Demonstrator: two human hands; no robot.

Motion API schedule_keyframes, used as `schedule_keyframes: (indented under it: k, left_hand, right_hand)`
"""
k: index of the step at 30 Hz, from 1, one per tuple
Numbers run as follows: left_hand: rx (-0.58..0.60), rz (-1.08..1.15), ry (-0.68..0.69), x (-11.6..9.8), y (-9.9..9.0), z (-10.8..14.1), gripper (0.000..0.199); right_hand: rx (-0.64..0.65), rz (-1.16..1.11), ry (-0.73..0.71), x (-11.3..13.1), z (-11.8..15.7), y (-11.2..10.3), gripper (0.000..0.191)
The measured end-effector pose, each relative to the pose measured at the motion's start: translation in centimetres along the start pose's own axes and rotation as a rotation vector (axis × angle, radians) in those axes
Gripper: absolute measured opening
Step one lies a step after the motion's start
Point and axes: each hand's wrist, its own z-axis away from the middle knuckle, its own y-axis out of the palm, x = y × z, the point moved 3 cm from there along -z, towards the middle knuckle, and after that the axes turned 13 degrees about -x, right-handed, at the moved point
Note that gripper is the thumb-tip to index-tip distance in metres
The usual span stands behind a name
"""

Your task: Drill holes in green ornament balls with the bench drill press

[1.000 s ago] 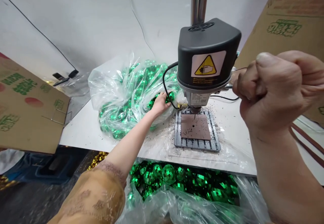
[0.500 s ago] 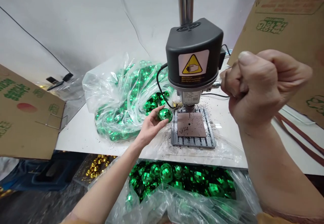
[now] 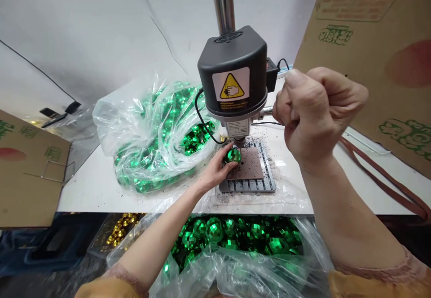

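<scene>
A shiny green faceted ball is held between the thumb and fingers of my left hand, just below the chuck of a black bench drill press. Under it lies a brown square board with a dark hole, on the slotted grey base plate. My right hand is closed in a fist at the drill's right side, around the end of its metal feed lever. The fingers hide most of the lever's grip.
A clear plastic bag of green balls lies left of the drill. Below the table edge, more green balls fill an open bag. Cardboard boxes flank both sides. A brown strap lies at right; dark shavings dot the white table.
My left hand has carried the green ball rightward from beside the base plate to over the board under the drill. My right fist stays at the lever. The camera view has shifted.
</scene>
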Motion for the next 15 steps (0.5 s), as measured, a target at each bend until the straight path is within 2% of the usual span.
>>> schedule_keyframes:
  k: [8,15]
  left_hand:
    - [-0.067,0.014,-0.061,0.4,1.3,-0.5,0.051]
    - [-0.114,-0.068,0.027,-0.4,2.1,-0.4,0.049]
  right_hand:
    - [-0.017,0.137,0.024,0.3,0.5,-0.1,0.052]
    - [0.008,0.172,0.016,0.0,0.7,-0.4,0.052]
